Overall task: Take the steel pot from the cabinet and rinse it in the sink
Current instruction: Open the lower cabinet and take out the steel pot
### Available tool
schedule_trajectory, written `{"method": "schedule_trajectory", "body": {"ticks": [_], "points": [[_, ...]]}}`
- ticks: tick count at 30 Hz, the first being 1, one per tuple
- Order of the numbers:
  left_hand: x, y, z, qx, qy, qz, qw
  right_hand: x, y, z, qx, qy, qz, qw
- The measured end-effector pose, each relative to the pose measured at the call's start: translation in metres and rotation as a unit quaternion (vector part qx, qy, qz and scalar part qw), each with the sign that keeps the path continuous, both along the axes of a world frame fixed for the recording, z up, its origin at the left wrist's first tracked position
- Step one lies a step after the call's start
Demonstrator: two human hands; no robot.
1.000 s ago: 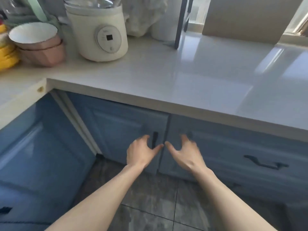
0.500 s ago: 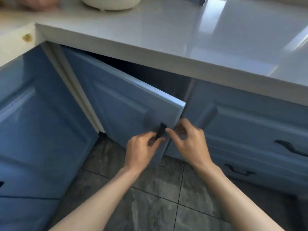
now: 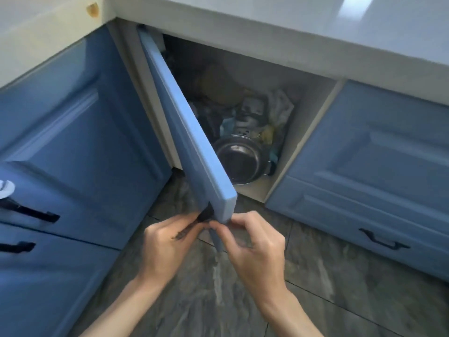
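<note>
The blue cabinet door (image 3: 184, 132) stands swung wide open toward me. Inside, on the cabinet floor near the front, sits the steel pot (image 3: 239, 160), upright with its dark shiny inside showing; the door edge hides its left part. My left hand (image 3: 167, 249) pinches the black handle (image 3: 206, 214) at the door's lower corner. My right hand (image 3: 255, 249) grips the door's free edge just beside it. Both hands are well in front of the pot.
Crumpled cloths and bags (image 3: 264, 115) and a round yellowish item (image 3: 218, 86) fill the cabinet behind the pot. Blue drawers with black handles (image 3: 381, 242) lie to the right, more blue doors (image 3: 73, 147) to the left. White countertop (image 3: 291, 23) overhangs above; grey tile floor (image 3: 243, 300) below.
The door has swung from shut to wide open, exposing the pot and clutter. Both hands came from in front of the shut doors onto the handle and edge, following the door outward.
</note>
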State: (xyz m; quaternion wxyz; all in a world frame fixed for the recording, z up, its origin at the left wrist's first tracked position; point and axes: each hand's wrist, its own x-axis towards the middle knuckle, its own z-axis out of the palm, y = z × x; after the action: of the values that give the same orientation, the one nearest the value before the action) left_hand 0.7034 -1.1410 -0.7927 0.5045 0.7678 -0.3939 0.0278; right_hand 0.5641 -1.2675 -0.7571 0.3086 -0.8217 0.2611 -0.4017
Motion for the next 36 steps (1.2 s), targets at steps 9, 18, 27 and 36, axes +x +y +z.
{"method": "schedule_trajectory", "body": {"ticks": [9,18,27,36], "points": [[0.012,0.075,0.009,0.028,0.069,0.119,0.99,0.043,0.071,-0.008,-0.026,-0.03,0.072,0.997],[-0.013,0.134,0.017,0.06,0.205,0.238,0.947,0.068,0.1,-0.015,0.059,-0.007,0.136,0.989],[-0.054,0.034,0.021,0.16,0.295,0.123,0.934,0.012,-0.048,-0.026,0.208,0.249,0.069,0.943],[0.056,-0.112,-0.041,0.343,0.278,0.045,0.896,0.041,-0.17,-0.096,0.269,0.441,-0.018,0.856]]}}
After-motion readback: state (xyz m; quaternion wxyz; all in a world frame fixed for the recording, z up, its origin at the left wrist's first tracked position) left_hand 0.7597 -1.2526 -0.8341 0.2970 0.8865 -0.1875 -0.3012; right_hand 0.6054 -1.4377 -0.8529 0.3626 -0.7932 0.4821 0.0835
